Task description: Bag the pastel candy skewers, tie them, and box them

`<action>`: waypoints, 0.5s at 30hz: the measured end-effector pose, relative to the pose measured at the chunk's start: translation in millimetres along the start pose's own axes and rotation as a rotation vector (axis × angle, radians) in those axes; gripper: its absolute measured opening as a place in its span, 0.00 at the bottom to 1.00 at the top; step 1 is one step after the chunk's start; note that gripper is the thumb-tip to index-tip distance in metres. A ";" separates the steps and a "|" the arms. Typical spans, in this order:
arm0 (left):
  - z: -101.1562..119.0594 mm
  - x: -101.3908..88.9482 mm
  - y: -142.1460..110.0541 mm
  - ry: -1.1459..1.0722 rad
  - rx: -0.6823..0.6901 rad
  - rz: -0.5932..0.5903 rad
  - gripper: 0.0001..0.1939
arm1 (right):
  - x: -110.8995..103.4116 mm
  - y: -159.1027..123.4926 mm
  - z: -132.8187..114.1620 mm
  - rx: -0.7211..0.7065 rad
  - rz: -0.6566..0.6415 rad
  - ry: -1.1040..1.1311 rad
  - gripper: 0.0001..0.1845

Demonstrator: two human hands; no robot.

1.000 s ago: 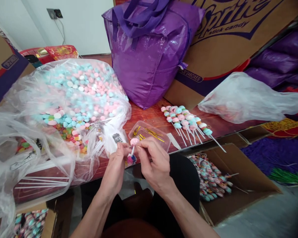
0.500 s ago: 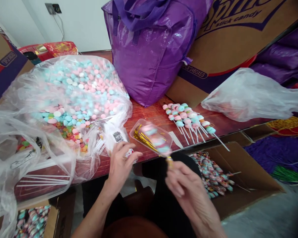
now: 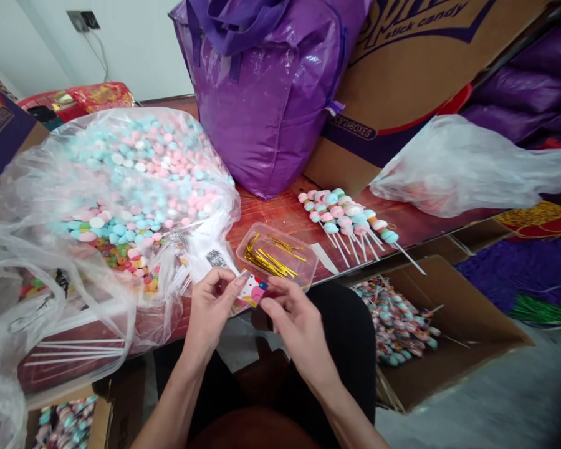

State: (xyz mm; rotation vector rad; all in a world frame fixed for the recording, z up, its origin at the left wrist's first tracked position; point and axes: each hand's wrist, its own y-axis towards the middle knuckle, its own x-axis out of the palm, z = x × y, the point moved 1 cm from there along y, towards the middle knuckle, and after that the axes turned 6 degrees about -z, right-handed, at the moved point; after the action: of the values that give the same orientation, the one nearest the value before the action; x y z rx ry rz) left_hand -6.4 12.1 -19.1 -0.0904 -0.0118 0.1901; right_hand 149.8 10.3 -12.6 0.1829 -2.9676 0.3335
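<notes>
Between my two hands, at the table's front edge, is a small printed plastic bag (image 3: pixel 253 290) in white, pink, red and blue. My left hand (image 3: pixel 216 299) pinches its left side, and my right hand (image 3: pixel 295 312) grips the right side. Just beyond them sits a clear plastic tray (image 3: pixel 303 254) with gold twist ties (image 3: pixel 271 260) in it. Several marshmallow skewers (image 3: pixel 343 215) in pink and blue lie farther right, their white sticks toward me. A stack of clear wrappers (image 3: pixel 210 246) with a printed code is behind my left hand.
A large clear bag of marshmallows (image 3: pixel 140 162) fills the left of the table (image 3: pixel 257 212), with white sticks (image 3: pixel 75 351) in front. A purple bag (image 3: pixel 262 112) stands behind. An open carton (image 3: pixel 467 330) of candy skewers is low at right; a smaller box (image 3: pixel 103 418) sits lower left.
The marshmallow skewer in my right hand is gone from it. That hand has moved left to join my left hand on the printed bag. The view has shifted slightly right.
</notes>
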 end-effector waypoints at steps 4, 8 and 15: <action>8.7 12.2 -8.5 -0.019 0.085 0.152 0.12 | 19.5 17.1 2.8 -0.073 -0.010 0.044 0.13; 5.4 21.1 -21.1 -0.137 0.009 0.265 0.19 | 10.4 22.3 -2.2 -0.139 0.028 -0.024 0.15; -2.1 40.8 -9.7 -0.848 -0.398 0.004 0.16 | 1.0 22.6 -6.3 -0.195 0.008 -0.123 0.17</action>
State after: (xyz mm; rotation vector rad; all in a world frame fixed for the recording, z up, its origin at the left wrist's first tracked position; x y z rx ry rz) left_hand 35.5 10.2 -20.3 -0.4010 -0.8972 0.2165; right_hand 146.6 33.5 -11.1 0.1743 -3.0987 0.0335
